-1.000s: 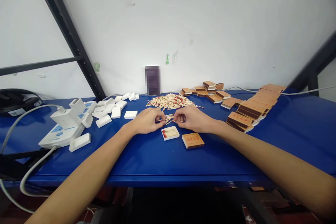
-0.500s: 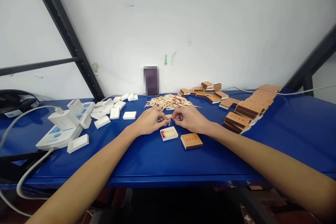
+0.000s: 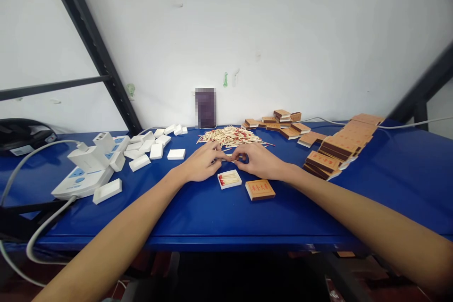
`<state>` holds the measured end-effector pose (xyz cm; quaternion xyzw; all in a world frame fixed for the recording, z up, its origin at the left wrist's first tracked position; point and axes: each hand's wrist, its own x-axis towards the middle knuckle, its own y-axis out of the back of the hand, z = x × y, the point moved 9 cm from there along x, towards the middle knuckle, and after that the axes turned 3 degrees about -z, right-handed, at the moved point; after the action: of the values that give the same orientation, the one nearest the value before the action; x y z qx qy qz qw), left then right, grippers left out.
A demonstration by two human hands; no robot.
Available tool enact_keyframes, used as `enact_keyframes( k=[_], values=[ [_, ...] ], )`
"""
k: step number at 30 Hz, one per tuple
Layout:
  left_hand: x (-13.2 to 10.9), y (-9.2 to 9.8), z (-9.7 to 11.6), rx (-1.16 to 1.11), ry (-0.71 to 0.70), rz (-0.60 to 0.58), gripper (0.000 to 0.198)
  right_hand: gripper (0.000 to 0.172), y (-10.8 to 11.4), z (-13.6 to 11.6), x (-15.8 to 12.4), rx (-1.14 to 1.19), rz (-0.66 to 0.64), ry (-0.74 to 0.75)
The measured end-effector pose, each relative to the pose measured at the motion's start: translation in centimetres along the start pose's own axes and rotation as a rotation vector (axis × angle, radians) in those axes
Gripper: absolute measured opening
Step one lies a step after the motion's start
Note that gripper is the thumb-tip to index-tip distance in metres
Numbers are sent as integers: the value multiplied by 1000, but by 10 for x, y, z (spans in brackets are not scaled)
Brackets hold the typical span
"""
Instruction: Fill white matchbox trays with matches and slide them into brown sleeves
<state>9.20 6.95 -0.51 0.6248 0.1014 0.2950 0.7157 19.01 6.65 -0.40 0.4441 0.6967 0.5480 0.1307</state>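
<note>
Pale matches (image 3: 231,179) are lined up pretty neatly in a white tray (image 3: 231,187), red heads to the left. Just behind, loose ones (image 3: 229,155) are crowded by the left hand (image 3: 203,161) and right hand (image 3: 261,160), fingertips set narrow (grip can't be told); a messy heap (image 3: 235,137) is strewn farther back.

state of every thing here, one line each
small white cardboard tray: open, red-headed matches inside
flat brown cardboard box beside it: label up, contents hidden
loose wooden matches behind: heaped
white cardboard trays at left: strewn
white plastic power strip: white block adapter on it, power unclear
dark pixelated rectangle: upright, otherwise unclear
brown cardboard boxes at right: stacked, overlapping
left hand: fingers bent, grip unclear
right hand: fingers bent, grip unclear
</note>
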Motion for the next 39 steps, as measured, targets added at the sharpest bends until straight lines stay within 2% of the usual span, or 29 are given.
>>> enact_keyframes(
  k=[3,9,17,21,25,30,39],
  values=[
    [-1,6,-4,26,56,32,29,15,1,0,-1,22,-7,17],
    [-3,7,-11,71,92,6,20,20,0,-2,-2,25,-40,34],
    [-1,4,-24,82,119,52,21,16,-3,-8,-2,66,-62,76],
    [1,1,-27,-27,132,59,20,11,-3,-10,-2,143,-40,81],
    [0,4,-30,-134,156,93,24,16,0,-4,-1,252,0,43],
    [-2,11,-25,-8,117,95,22,16,5,8,0,159,58,1],
    [-2,8,-19,74,106,48,21,32,-8,-1,2,-13,-74,143]
  ],
)
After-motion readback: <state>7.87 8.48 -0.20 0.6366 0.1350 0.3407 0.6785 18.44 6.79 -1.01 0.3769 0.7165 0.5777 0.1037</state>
